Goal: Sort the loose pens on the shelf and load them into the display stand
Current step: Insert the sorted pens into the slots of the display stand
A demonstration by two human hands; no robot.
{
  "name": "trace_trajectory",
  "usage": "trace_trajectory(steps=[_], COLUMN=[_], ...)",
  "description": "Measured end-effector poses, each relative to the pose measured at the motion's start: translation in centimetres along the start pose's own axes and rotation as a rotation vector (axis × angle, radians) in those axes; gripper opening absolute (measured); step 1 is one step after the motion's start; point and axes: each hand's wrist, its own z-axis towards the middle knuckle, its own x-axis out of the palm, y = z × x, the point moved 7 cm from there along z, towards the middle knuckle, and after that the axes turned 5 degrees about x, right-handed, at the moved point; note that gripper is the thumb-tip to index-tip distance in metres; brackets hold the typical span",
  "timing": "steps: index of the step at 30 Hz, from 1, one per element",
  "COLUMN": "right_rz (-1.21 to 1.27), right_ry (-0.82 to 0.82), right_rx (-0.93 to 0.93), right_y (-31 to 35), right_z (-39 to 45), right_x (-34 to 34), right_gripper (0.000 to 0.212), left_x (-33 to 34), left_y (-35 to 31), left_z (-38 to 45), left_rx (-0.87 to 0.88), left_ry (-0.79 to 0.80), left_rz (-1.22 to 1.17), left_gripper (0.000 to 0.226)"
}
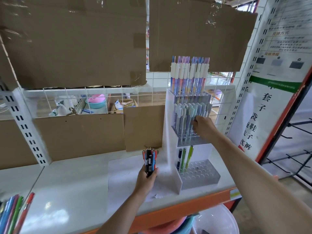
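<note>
Standing on the white shelf (70,188), the tall white display stand (168,132) has three steps of holes. It is the biggest thing that could go wrong: it is thin and high, and a hard push from the side could tip it over, pens and all.

Next come the pens already in it. The top step is full of pastel pens (189,76). The middle step holds pale blue-grey pens (190,115) packed close together. The right hand (205,127) reaches into that middle row with its fingers curled at one pen there; whether it pinches the pen or only touches it is hard to tell. A bump could knock the pens beside it crooked or pull one out.

The bottom step has just three pens, one dark blue and two green (184,157), and many holes with nothing in them.

The left hand (146,179) grips a tight bunch of pens (149,160), red, black and blue, held upright over the shelf. That bunch is fat, so if the grip goes loose some could slip and roll off the edge.

More loose pens (11,215) lie at the far left, close to the shelf's front edge, where a nudge might send them down.
</note>
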Motion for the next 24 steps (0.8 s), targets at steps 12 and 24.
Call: trace_trajectory(steps=[12, 24], right_rz=[0.237, 0.242], right_ry=[-0.078, 0.281], right_rx=[-0.001, -0.159], right_y=[-1.5, -0.7], right_z=[-3.6, -9.6], right_x=[-0.9, 5.6], right_gripper=[0.019, 0.022], left_x=[3.0, 6.6], left_y=[-6.5, -7.6], left_z=[-0.9, -3.2], left_rx=[0.074, 0.075], left_ry=[0.169, 0.406], left_rz=[-0.177, -0.232], left_gripper=[0.001, 0.005])
